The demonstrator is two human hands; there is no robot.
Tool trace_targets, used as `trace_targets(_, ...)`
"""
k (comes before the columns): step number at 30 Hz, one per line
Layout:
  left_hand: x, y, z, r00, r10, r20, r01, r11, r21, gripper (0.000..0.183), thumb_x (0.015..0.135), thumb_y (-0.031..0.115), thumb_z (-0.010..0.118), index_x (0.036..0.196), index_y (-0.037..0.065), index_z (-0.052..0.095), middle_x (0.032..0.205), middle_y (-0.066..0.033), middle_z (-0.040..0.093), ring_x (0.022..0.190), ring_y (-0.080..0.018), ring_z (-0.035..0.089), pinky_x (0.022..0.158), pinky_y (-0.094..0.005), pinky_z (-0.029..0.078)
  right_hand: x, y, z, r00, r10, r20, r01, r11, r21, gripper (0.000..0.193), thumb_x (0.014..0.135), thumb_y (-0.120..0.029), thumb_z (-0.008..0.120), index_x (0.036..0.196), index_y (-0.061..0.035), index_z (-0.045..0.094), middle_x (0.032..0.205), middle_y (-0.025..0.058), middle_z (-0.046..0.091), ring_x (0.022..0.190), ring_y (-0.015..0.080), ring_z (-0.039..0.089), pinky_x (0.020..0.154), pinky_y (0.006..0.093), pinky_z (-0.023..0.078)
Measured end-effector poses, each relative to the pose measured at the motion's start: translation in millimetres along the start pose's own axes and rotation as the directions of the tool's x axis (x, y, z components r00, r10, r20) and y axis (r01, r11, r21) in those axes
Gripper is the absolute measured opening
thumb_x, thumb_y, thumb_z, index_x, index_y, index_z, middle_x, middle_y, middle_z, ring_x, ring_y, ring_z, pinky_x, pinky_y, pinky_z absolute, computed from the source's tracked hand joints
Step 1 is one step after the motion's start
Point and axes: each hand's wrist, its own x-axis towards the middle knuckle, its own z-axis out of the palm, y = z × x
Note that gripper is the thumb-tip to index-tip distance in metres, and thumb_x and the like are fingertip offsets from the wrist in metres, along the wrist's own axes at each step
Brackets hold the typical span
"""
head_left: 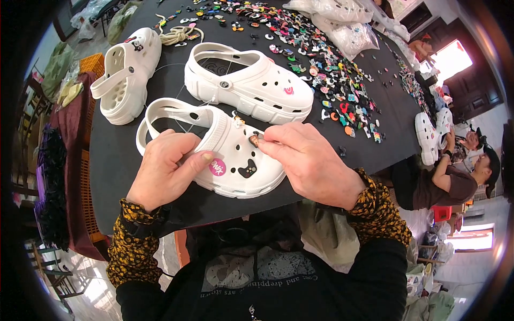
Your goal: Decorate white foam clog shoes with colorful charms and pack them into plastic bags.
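A white clog [225, 144] lies on the black tabletop in front of me, its toe toward the right. My left hand [167, 170] grips its side near the heel opening, the thumb beside a round pink charm [217, 167]. With its fingers pinched, my right hand [308, 160] holds a small brown and orange charm [254, 140] against the top of the clog. A black game-controller charm [248, 169] and a small light-coloured charm [237, 121] sit on the same upper. Just behind stands a second white clog [251, 83] with a pink charm.
Another white clog [128, 75] stands at the left, near a coil of cord [179, 35]. Many loose colourful charms [342, 96] spread over the table's right and far side. Plastic-bagged clogs [342, 32] lie at the back. People [455, 179] sit at the right by more white clogs [426, 138].
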Motion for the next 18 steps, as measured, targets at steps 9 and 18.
trace_targets(9,0.0,-2.4,2.0,1.000,0.027,-0.005,-0.027,0.999,-0.045,0.020,0.081,0.019,0.067,0.076,0.001,0.061,0.062,-0.0092,0.052,0.059,-0.0256,0.045,0.057,-0.0353,0.036,1.2,0.3,-0.6,0.992,-0.078,0.097,0.087,0.991,-0.099,0.037,0.080,-0.011,0.049,0.112,0.0063,0.057,0.108,0.0101,0.055,0.097,0.0227,0.050,0.079,0.0319,0.040)
trace_targets(18,-0.9,-5.1,1.1,0.999,0.030,0.023,-0.028,0.996,-0.086,0.018,0.080,0.018,0.068,0.076,0.002,0.061,0.061,-0.0088,0.053,0.059,-0.0249,0.045,0.057,-0.0350,0.036,6.3,1.0,4.6,0.986,-0.107,0.130,0.127,0.979,-0.160,0.033,0.080,-0.012,0.050,0.106,0.0062,0.059,0.103,0.0091,0.054,0.093,0.0203,0.049,0.074,0.0303,0.039)
